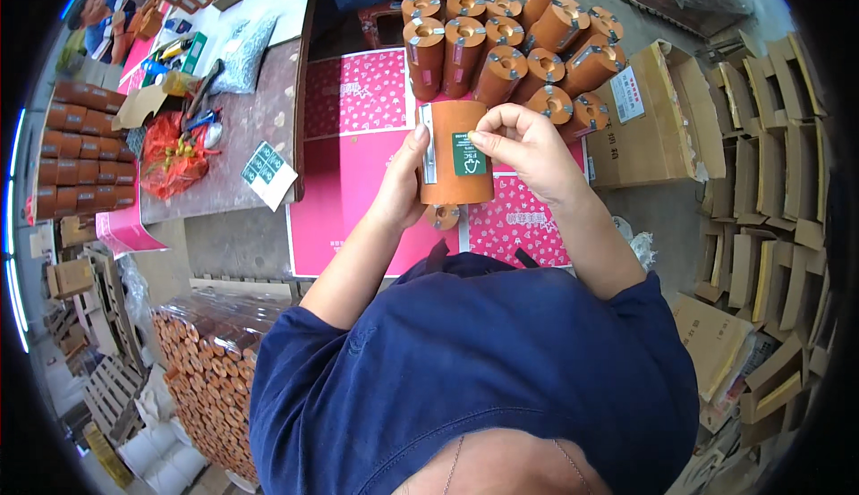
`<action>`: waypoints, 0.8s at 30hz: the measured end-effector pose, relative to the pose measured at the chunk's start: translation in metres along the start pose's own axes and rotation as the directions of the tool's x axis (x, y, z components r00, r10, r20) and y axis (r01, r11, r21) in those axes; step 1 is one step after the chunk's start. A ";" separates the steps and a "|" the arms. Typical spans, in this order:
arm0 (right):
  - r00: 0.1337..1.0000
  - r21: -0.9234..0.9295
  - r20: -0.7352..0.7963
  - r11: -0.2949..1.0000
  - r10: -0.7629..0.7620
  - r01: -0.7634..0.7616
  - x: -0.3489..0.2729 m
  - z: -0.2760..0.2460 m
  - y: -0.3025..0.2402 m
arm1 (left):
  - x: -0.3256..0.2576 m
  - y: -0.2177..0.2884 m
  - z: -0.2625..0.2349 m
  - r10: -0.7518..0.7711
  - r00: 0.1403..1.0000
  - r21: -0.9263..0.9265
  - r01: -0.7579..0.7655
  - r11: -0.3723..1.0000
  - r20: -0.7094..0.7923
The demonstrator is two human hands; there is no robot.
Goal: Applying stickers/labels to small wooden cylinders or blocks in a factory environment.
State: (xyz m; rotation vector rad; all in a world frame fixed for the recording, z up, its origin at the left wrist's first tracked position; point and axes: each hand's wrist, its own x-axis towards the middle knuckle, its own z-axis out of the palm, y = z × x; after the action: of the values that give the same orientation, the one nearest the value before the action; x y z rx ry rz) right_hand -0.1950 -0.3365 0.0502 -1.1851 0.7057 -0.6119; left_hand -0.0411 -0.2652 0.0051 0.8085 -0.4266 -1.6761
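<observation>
An orange-brown wooden cylinder [445, 189] with a metal strip [429, 146] along its left side is held in front of my chest. My left hand [403, 177] is closed around its left side, the thumb lying near the strip. A dark green label [468, 159] lies against the cylinder's face. At the label's upper right corner, the thumb and forefinger of my right hand [530, 150] are pinched together. Another cylinder [444, 218] shows partly below the held one. Just beyond my hands, several similar cylinders [463, 48] stand upright in a cluster, with holes in their tops.
Pink patterned sheets [344, 191] cover the work surface. On the table at left lie a sheet of green labels [267, 174], a red plastic bag [168, 157] and a bag of small parts [244, 52]. A cardboard box [658, 142] stands at right. Another person [112, 25] is at far left.
</observation>
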 end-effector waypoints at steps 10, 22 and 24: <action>0.997 0.028 -0.074 0.999 -0.036 0.038 -0.009 0.034 0.001 | -0.027 0.006 -0.008 0.178 0.984 0.104 -0.177 0.979 -0.004; 0.996 -0.028 -0.067 0.998 -0.063 0.062 -0.014 0.045 0.001 | -0.040 0.012 -0.006 0.173 0.985 0.126 -0.171 0.977 -0.003; 0.994 -0.036 -0.070 0.996 -0.089 0.087 -0.014 0.045 0.002 | -0.041 0.013 -0.006 0.170 0.985 0.133 -0.168 0.977 -0.005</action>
State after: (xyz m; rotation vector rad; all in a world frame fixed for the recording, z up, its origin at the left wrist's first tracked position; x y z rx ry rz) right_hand -0.1691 -0.2981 0.0607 -1.2346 0.7287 -0.7218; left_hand -0.0242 -0.2290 0.0209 0.8574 -0.5838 -1.4943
